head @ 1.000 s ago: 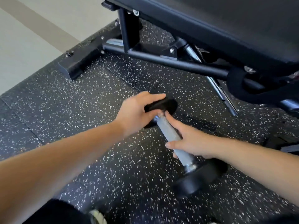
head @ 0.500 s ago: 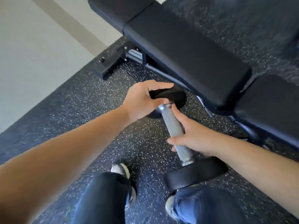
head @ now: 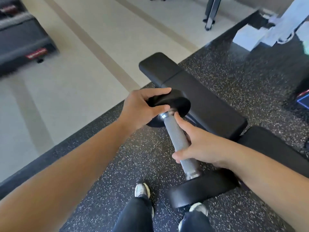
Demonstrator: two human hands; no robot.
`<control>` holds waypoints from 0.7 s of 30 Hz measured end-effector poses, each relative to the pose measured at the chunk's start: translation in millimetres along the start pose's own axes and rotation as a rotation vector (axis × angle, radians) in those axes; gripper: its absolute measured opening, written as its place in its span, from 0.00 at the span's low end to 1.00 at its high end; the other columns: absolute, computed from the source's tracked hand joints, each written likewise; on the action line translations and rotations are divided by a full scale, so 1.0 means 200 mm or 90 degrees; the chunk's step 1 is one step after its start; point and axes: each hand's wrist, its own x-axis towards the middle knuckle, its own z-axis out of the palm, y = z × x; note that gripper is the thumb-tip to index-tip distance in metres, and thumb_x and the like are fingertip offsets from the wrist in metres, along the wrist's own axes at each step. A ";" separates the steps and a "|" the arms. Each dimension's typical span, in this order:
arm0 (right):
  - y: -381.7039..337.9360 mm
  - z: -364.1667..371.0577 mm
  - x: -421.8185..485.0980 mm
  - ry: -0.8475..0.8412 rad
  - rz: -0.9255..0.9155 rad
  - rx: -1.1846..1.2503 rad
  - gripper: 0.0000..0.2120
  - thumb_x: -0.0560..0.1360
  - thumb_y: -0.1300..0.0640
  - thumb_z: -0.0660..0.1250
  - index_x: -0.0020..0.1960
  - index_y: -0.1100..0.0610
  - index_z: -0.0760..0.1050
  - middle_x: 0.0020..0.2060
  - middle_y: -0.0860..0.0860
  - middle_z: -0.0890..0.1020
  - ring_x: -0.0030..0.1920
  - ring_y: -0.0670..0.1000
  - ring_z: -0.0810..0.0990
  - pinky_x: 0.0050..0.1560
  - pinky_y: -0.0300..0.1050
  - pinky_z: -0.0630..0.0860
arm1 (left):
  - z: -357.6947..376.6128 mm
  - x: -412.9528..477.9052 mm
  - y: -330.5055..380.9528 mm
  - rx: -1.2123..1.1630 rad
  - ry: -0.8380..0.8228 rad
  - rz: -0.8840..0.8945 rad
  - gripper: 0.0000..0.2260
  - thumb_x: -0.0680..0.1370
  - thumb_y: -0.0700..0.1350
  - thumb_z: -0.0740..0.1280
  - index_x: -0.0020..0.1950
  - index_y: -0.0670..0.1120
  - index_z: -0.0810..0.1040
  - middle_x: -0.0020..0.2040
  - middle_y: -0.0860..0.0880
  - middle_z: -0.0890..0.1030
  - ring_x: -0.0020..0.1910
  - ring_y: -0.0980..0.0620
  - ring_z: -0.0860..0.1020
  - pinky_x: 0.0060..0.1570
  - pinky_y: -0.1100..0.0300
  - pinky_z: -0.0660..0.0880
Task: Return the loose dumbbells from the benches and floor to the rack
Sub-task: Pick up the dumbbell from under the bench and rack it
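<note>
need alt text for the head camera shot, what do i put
Seen from above, a person holds a black dumbbell in both hands: the left hand grips its far head, the right hand wraps the knurled metal handle. A black padded bench stands just beyond on speckled rubber floor.

Your left hand (head: 140, 109) grips the far black head of the dumbbell (head: 178, 141), your right hand (head: 200, 148) wraps its knurled handle. It hangs above the speckled rubber floor (head: 234, 84), beside the black bench (head: 205, 104), over your shoes (head: 142, 190).
</note>
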 end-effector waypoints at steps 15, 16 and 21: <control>-0.66 0.50 0.22 -0.130 -0.097 -0.075 0.54 0.66 0.63 0.74 0.71 0.34 0.39 0.61 0.49 0.74 0.53 0.51 0.79 0.58 0.53 0.76 | -0.90 -0.17 0.05 -0.034 0.199 -0.034 0.15 0.60 0.44 0.76 0.44 0.56 0.83 0.45 0.54 0.84 0.46 0.55 0.82 0.53 0.52 0.77; -0.67 0.52 0.25 -0.140 -0.099 -0.071 0.53 0.67 0.64 0.74 0.71 0.35 0.39 0.59 0.49 0.75 0.50 0.51 0.80 0.56 0.52 0.77 | -0.93 -0.17 0.04 -0.032 0.209 -0.043 0.15 0.60 0.44 0.76 0.44 0.55 0.83 0.45 0.53 0.84 0.46 0.54 0.82 0.53 0.51 0.77; -0.74 0.55 0.40 -0.193 -0.124 -0.114 0.52 0.67 0.63 0.73 0.70 0.32 0.41 0.67 0.48 0.70 0.59 0.56 0.76 0.63 0.57 0.72 | -1.02 -0.21 0.01 -0.034 0.287 -0.082 0.19 0.62 0.37 0.77 0.49 0.51 0.81 0.45 0.50 0.83 0.46 0.54 0.82 0.52 0.56 0.77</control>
